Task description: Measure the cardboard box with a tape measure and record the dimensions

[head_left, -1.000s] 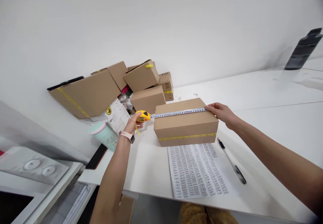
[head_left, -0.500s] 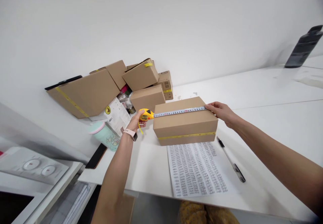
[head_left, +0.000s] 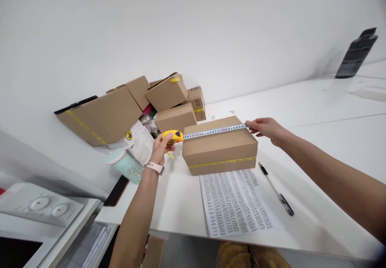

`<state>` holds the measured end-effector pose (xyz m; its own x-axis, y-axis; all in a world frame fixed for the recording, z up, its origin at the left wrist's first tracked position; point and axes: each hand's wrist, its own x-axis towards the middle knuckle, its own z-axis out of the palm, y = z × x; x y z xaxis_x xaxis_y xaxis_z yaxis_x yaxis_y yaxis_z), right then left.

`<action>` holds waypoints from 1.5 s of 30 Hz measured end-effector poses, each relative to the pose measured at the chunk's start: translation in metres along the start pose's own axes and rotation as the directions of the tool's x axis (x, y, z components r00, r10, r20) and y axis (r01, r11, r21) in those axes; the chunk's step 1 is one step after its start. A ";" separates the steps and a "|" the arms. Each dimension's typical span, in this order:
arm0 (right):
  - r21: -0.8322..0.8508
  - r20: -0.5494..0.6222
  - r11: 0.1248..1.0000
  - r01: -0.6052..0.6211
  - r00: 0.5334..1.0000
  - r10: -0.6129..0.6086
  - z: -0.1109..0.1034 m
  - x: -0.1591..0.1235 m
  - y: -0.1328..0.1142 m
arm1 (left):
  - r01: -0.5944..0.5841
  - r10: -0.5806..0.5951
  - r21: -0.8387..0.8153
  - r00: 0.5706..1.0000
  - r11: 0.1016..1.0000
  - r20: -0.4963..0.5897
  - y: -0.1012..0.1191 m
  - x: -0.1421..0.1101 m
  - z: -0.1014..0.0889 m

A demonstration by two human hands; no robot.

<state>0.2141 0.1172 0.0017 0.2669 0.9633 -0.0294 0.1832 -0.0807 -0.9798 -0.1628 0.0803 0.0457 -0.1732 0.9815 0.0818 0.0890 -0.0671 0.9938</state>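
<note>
Two hands: left hand (head_left: 159, 149) and right hand (head_left: 268, 129), bare, at opposite ends of the extended tape.
Left fingers: clamped around the yellow tape measure (head_left: 173, 137), thumb on top of the case; case just off the box's left end.
Right fingers: thumb and forefinger pinched together on the free end of the tape blade (head_left: 214, 131), by the right edge of the box top; fingertip contact with box, can't tell.
Tape blade: silver, black and red digits, runs lengthwise over the box top; whether flat against it all along, can't tell.
Cardboard box (head_left: 221, 155): brown, closed, on the white table (head_left: 175, 203), between the hands; yellow tape strip along near side.
Printed sheet (head_left: 235, 203): rows of dark print, too blurred to read; lies on table at the near side of the box.
Pen (head_left: 276, 189): clear barrel, black ends, on table right of sheet, tip toward box.
Other boxes (head_left: 167, 93): brown, piled by the wall, beyond and left of the measured box.
Tumbler (head_left: 126, 166): mint green, tilted in view, left of left wrist.
White carton (head_left: 140, 143): avocado picture, beside tumbler.
Wristband (head_left: 154, 167): pink, on left wrist.
Dark bottle (head_left: 356, 54): far right of table, near wall.
</note>
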 end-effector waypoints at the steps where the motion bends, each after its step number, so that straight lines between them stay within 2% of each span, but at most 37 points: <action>1: 0.040 -0.005 0.999 0.012 1.000 -0.012 -0.004 0.002 -0.005 | -0.021 0.021 0.000 0.999 1.000 0.036 0.006 -0.014 0.000; 3: 0.139 -0.026 0.988 0.063 0.998 -0.060 -0.010 0.006 -0.017 | -0.034 0.033 0.005 0.990 0.999 0.136 0.008 -0.048 0.000; 4: 0.182 -0.028 0.978 0.100 0.995 -0.096 -0.012 0.008 -0.022 | -0.019 0.013 0.021 0.968 1.000 0.250 0.002 -0.069 0.002; 5: 0.208 -0.016 0.968 0.140 0.990 -0.140 -0.012 0.010 -0.027 | 0.029 -0.029 0.005 0.935 1.000 0.353 -0.007 -0.090 0.006; 7: 0.183 0.067 0.960 0.211 0.972 -0.226 -0.007 0.012 -0.037 | 0.232 -0.130 -0.104 0.804 0.967 0.580 -0.038 -0.132 0.020; 8: 0.132 0.130 0.963 0.234 0.959 -0.251 -0.002 0.013 -0.041 | 0.338 -0.162 -0.156 0.743 0.928 0.649 -0.056 -0.150 0.030; 9: 0.062 0.194 0.966 0.250 0.947 -0.257 0.004 0.014 -0.045 | 0.442 -0.186 -0.214 0.700 0.871 0.689 -0.073 -0.165 0.043; 11: -0.094 0.290 0.960 0.263 0.930 -0.226 0.020 0.017 -0.051 | 0.552 -0.155 -0.353 0.674 0.756 0.723 -0.096 -0.186 0.070; 13: -0.217 0.326 0.940 0.264 0.927 -0.185 0.036 0.026 -0.055 | 0.543 -0.109 -0.433 0.704 0.720 0.702 -0.098 -0.193 0.097; 16: -0.323 0.315 0.911 0.257 0.937 -0.152 0.058 0.047 -0.054 | 0.518 -0.079 -0.478 0.733 0.709 0.676 -0.074 -0.185 0.128; 20: -0.453 0.267 0.857 0.246 0.954 -0.134 0.078 0.074 -0.045 | 0.540 -0.191 -0.469 0.772 0.698 0.606 -0.041 -0.166 0.148; 23: -0.526 0.261 0.808 0.266 0.954 -0.144 0.086 0.083 -0.038 | 0.560 -0.246 -0.446 0.772 0.698 0.585 -0.036 -0.162 0.153; 27: -0.562 0.294 0.769 0.303 0.943 -0.157 0.087 0.083 -0.032 | 0.564 -0.269 -0.450 0.780 0.693 0.565 -0.039 -0.168 0.159; 31: -0.552 0.324 0.767 0.326 0.932 -0.163 0.084 0.081 -0.031 | 0.557 -0.305 -0.472 0.805 0.683 0.509 -0.041 -0.176 0.166; 38: -0.556 0.345 0.755 0.349 0.923 -0.173 0.083 0.079 -0.032 | 0.577 -0.262 -0.463 0.771 0.673 0.580 -0.051 -0.179 0.168; 45: -0.534 0.355 0.768 0.353 0.918 -0.176 0.080 0.074 -0.035 | 0.574 -0.319 -0.469 0.795 0.671 0.516 -0.040 -0.181 0.168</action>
<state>0.1512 0.2122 0.0183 -0.1229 0.9896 0.0750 0.7403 0.1417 -0.6572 0.0299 -0.0646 -0.0218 0.3399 0.8942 -0.2913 -0.5000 0.4342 0.7493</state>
